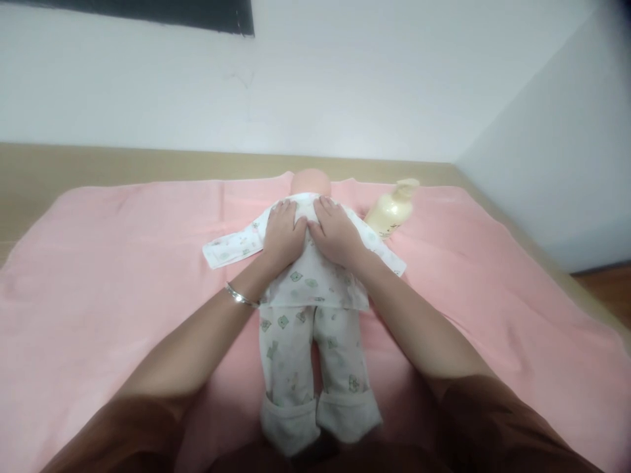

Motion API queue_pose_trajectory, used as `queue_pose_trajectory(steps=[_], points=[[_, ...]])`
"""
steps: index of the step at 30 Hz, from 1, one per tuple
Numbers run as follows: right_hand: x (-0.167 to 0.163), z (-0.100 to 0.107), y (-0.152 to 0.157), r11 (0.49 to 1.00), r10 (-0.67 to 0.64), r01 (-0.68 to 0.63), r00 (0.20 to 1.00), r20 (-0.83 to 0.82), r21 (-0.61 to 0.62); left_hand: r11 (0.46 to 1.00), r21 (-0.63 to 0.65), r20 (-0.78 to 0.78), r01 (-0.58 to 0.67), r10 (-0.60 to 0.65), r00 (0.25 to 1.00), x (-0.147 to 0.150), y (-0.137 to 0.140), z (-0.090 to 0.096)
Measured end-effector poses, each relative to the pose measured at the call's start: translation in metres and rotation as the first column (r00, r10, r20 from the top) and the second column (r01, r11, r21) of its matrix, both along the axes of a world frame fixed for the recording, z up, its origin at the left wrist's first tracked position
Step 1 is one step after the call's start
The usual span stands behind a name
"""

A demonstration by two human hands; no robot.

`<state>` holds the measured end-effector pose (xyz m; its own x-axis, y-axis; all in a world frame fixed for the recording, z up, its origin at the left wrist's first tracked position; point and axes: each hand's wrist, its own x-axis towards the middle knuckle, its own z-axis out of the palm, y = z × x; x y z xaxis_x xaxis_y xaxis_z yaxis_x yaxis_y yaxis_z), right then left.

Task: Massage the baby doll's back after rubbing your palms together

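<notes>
A baby doll (pixel 311 181) lies on a pink blanket, its bald head at the far end and its legs toward me. It wears a white printed top (pixel 315 282) with long sleeves stretched to both sides and matching trousers (pixel 290 355) with turned-up cuffs. My left hand (pixel 286 230) rests flat on the left of the doll's upper body, fingers extended. On the right side my right hand (pixel 336 231) lies flat in the same way. The two thumbs nearly meet in the middle. No face shows on the doll from here.
The pink blanket (pixel 123 263) covers most of a light wooden surface (pixel 98 161). A cream pump bottle (pixel 393 207) leans or lies by the doll's right-hand sleeve. Behind stands a white wall (pixel 345 79) with a dark panel (pixel 148 13) at upper left.
</notes>
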<state>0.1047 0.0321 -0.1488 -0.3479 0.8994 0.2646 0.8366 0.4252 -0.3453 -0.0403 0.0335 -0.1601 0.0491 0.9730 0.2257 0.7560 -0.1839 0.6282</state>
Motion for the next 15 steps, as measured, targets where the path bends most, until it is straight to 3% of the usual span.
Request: queue_pose_trajectory(steps=[15], points=[[0.0,0.0002,-0.0004,1.0,-0.006,0.006,1.0,0.006,-0.006,1.0,0.006,-0.076,-0.001,0.002,0.997,0.0011,-0.0004,0.0003]])
